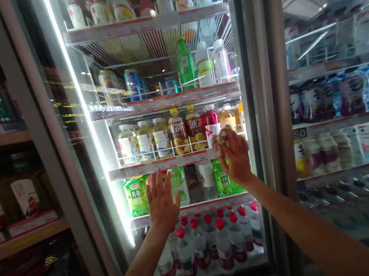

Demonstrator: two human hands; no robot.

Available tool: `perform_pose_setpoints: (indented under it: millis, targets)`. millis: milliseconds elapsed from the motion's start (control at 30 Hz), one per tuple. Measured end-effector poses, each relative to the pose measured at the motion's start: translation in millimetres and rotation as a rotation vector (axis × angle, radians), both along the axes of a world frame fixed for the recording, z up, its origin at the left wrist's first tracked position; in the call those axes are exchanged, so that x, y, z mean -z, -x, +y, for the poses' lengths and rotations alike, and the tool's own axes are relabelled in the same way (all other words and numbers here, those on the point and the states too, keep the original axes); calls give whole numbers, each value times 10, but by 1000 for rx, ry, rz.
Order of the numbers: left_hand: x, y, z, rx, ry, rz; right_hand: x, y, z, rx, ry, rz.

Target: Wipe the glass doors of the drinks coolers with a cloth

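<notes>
In the head view, a lit drinks fridge stands in front of me behind a glass door [103, 91] that carries reflections. My left hand [162, 203] is open, palm toward the glass, fingers stretched upward in front of the lower shelves. Farther right and higher, my right hand [239, 159] presses a crumpled, light brownish cloth [220, 141] to the glass, its fingers bent over it. Behind the cloth stands a dark pink drink bottle [209, 116]. Green packs [137, 197] show through the glass left of my left hand.
Several red-capped water bottles [223, 246] stand on the fridge floor. A metal door frame [267, 111] borders the glass on the right, with another drinks fridge [346, 121] beyond it. At the left, a wooden shelf unit [12, 137] holds large jars.
</notes>
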State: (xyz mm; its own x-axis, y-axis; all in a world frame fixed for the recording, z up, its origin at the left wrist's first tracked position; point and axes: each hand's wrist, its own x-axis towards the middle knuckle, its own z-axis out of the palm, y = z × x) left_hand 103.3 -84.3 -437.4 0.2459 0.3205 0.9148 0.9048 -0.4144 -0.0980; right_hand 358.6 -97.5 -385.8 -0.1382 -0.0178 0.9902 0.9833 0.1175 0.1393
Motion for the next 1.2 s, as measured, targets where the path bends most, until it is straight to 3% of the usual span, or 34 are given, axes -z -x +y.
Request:
perform_pose_setpoints:
  millis: [67,133,267,333,400,533,600,667,767,833,1033,1100,1200]
  targets:
    - [-38,49,29,-14,-3,-56,-154,-144,21,20,-97,169]
    - [-51,64,50,-3,2,-62,-194,-76,44,4,-137,204]
    - [-41,40,53,3,8,-66,105,455,37,-84,68,-213]
    - [-34,41,52,6,6,-65,238,568,13,-119,173,-406]
    - [-23,56,60,18,2,-56,231,432,-9,-119,179,-361]
    - [11,75,86,30,-1,-42,-87,-130,-6,-56,-66,108]
    - [26,67,94,24,-4,-40,-175,-194,7,-47,-138,213]
    - [34,58,96,21,-3,-44,-116,-48,13,-63,-86,134]
    - [31,63,97,25,-2,-46,101,235,1,-89,87,-188]
    - [27,73,99,25,-3,-46,172,218,-21,-84,146,-287]
    - [54,20,126,50,2,-75,-103,-432,-84,-35,-103,150]
    - [66,-10,134,42,19,-100,-97,-320,-70,-44,-96,149]
    - [67,-7,130,35,29,-105,98,156,-36,-77,57,-61]
